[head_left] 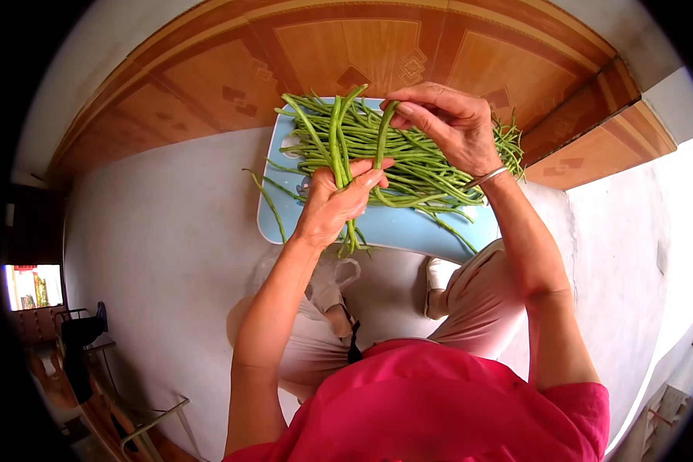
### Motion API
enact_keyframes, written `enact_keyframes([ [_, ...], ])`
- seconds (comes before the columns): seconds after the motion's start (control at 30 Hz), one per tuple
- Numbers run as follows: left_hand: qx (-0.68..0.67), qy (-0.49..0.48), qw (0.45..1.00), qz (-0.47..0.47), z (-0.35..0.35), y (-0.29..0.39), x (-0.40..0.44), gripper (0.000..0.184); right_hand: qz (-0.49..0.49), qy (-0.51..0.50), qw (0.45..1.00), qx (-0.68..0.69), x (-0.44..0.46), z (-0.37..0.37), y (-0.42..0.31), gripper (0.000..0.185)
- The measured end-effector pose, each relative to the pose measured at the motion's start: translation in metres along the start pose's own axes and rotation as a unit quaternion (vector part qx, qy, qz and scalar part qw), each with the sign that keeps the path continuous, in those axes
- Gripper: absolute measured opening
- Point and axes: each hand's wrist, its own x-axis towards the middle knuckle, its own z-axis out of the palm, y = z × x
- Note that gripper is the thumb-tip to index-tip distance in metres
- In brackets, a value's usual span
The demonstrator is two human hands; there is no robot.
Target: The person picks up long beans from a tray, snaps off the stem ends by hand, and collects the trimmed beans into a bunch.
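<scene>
My left hand (337, 202) is closed around a small bunch of long green beans (336, 138), held upright above the near left part of a low blue table (393, 229). Between the thumb and fingers of my right hand (450, 123) is the upper end of a single long bean (385, 132), which bends over at the top. Its lower part reaches down to my left hand. Behind and below both hands a large pile of long beans (431, 162) covers much of the tabletop, lying mostly crosswise.
Loose beans (268, 202) hang over the table's left edge. A clear plastic bag (335, 273) is below the near edge, by my feet. Tiled wall panelling (346, 50) rises behind the table. A metal-framed chair (158, 423) stands at the lower left.
</scene>
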Motion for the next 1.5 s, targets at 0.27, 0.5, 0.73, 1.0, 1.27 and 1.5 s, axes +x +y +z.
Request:
enact_keyframes([
  [0.27, -0.022, -0.024, 0.999, -0.014, -0.004, -0.008, 0.003, 0.028, -0.078, 0.018, 0.983, -0.167, -0.001, -0.007, -0.001, 0.018],
  [0.5, -0.084, -0.027, 0.996, 0.010, -0.013, -0.006, 0.005, 0.026, 0.030, 0.087, 0.978, -0.189, 0.000, -0.015, 0.031, 0.013],
  [0.73, -0.179, 0.010, 0.983, 0.049, -0.024, -0.014, 0.012, 0.027, 0.074, -0.190, 0.871, -0.446, -0.027, -0.033, 0.097, 0.017],
  [1.0, -0.263, 0.002, 0.961, 0.083, -0.030, -0.012, 0.014, 0.027, 0.102, -0.283, 0.795, -0.526, -0.044, -0.013, 0.123, 0.028],
  [1.27, -0.372, 0.041, 0.920, 0.116, -0.048, -0.009, 0.013, 0.026, 0.044, -0.232, 0.817, -0.526, -0.043, 0.004, 0.153, 0.026],
  [1.5, -0.367, 0.144, 0.916, 0.075, -0.065, -0.021, 0.015, 0.026, 0.082, -0.243, 0.810, -0.528, -0.037, 0.018, 0.152, 0.030],
])
